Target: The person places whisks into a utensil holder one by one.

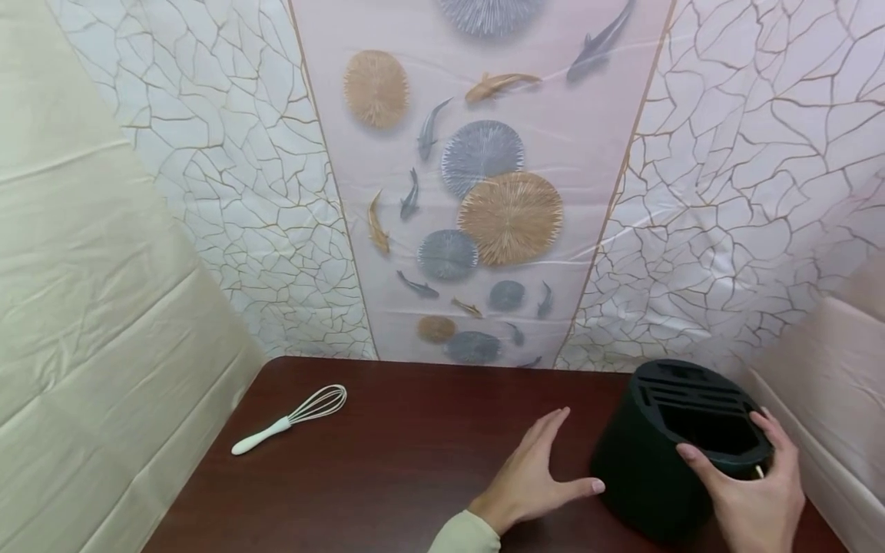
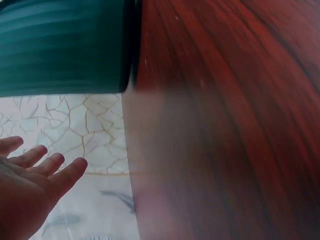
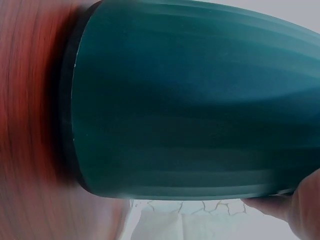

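Note:
A dark green knife block (image 1: pixel 643 453) with a black slotted top stands at the right side of the table. My right hand (image 1: pixel 764 499) grips its near right rim, the thumb on the top edge and the fingers at the right side. In the right wrist view the block's green ribbed wall (image 3: pixel 195 110) fills most of the picture, with part of that hand at the lower right. To the left of the block is my left hand (image 1: pixel 525 480), fingers spread and thumb pointing at the wall. The left wrist view shows its fingers (image 2: pixel 65 177) apart from the block.
A whisk (image 1: pixel 273 432) with a pale handle lies at the left of the dark red-brown table (image 1: pixel 408 461). A patterned cloth (image 1: pixel 442 184) hangs behind the table. Beige cloth sides (image 1: pixel 90 307) stand left and right, the right one close to the block.

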`<state>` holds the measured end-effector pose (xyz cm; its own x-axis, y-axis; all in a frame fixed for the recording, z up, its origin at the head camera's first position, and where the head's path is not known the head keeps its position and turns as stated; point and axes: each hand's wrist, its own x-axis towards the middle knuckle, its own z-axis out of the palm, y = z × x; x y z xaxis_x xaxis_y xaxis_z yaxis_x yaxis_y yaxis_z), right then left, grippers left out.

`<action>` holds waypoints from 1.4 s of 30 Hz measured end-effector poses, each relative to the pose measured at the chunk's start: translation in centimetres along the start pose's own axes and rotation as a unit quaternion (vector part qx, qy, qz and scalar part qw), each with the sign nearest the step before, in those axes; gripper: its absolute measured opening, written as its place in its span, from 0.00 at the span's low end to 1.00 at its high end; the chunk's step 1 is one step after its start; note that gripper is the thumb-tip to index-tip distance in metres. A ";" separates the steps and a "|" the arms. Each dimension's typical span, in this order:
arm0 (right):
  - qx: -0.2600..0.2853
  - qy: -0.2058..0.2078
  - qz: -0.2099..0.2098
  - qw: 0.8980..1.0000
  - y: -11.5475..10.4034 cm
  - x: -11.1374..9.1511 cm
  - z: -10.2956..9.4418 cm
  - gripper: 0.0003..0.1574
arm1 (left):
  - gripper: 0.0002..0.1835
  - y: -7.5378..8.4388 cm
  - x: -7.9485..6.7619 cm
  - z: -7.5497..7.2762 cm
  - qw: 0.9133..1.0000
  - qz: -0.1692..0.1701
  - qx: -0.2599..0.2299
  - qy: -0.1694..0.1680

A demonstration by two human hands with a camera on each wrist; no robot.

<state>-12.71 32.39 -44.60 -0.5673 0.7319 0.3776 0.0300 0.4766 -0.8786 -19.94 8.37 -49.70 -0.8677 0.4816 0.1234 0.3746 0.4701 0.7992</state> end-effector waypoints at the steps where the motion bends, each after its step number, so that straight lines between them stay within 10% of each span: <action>1: -0.002 -0.009 -0.001 1.000 -0.1 0.0 0.2 0.57 | 0.53 0.1 0.1 0.1 1.000 0.000 -0.011 0.000; 26: 0.045 -0.109 -0.034 0.992 -2.1 -2.3 2.8 0.60 | 0.71 2.3 1.7 2.6 0.996 0.012 -0.080 0.043; 42: 0.004 -0.277 -0.128 0.952 -0.7 0.2 1.2 0.47 | 0.68 1.3 1.2 1.6 0.994 0.015 -0.091 0.054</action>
<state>-13.87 31.61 -44.30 -0.9024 0.2211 0.3700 -0.1736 0.5993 -0.7815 -19.99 10.78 -49.41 -0.8904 0.4069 0.2038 0.3445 0.3099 0.8862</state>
